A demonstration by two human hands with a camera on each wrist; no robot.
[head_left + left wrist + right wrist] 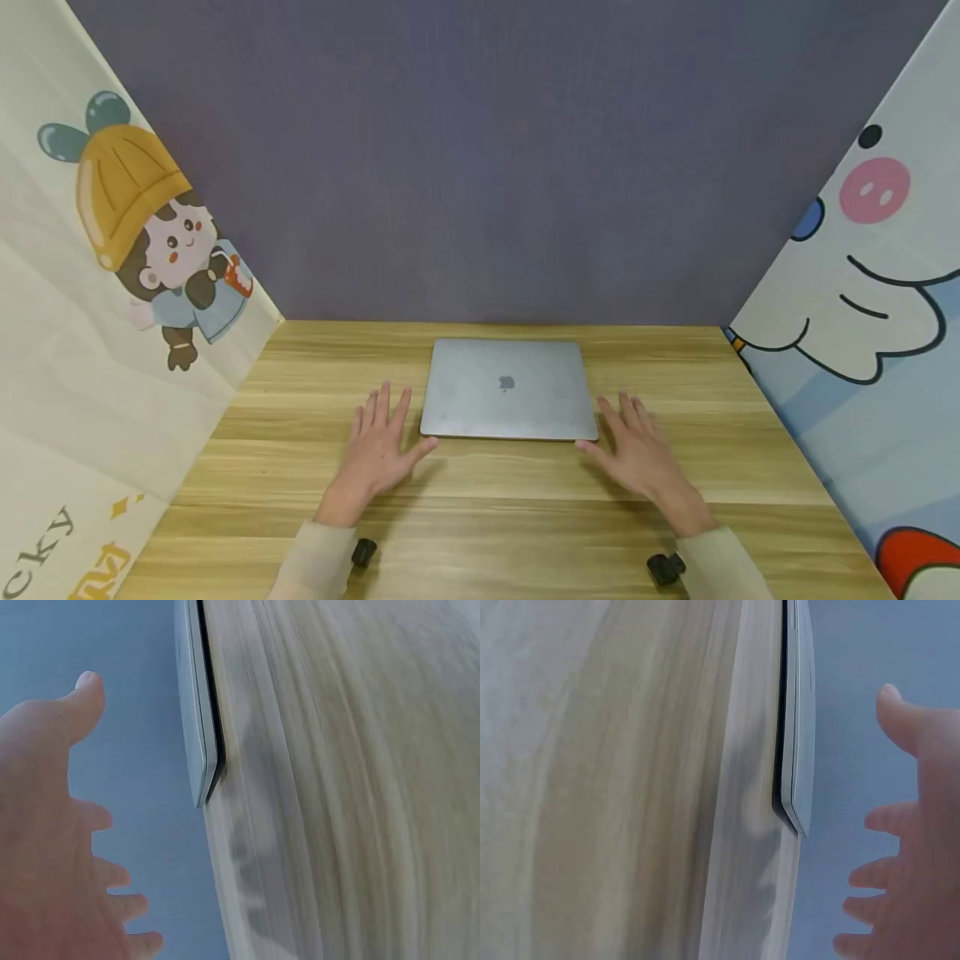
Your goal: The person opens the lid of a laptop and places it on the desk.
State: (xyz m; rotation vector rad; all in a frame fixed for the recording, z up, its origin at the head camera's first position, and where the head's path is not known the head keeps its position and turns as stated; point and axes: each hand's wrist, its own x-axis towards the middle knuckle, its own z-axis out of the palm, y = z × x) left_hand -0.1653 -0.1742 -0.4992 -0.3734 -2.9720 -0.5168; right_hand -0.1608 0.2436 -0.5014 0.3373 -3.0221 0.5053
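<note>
A closed silver laptop (510,408) with an apple logo on its lid lies flat on the wooden table. My left hand (378,450) hovers just left of its near-left corner, fingers spread and thumb pointing toward the laptop. On the other side, my right hand (637,450) is held in mirrored fashion near the near-right corner, its fingers spread too. Both wrist views show a gap between the hand and the laptop's edge (199,705), and shadows fall on the wood below. Neither hand holds anything.
The wooden table (510,533) ends at a grey-blue partition (495,167) behind the laptop. Cartoon-printed panels stand at the left (90,417) and right (847,400). A small black device (364,552) sits at the left wrist, another (664,570) at the right.
</note>
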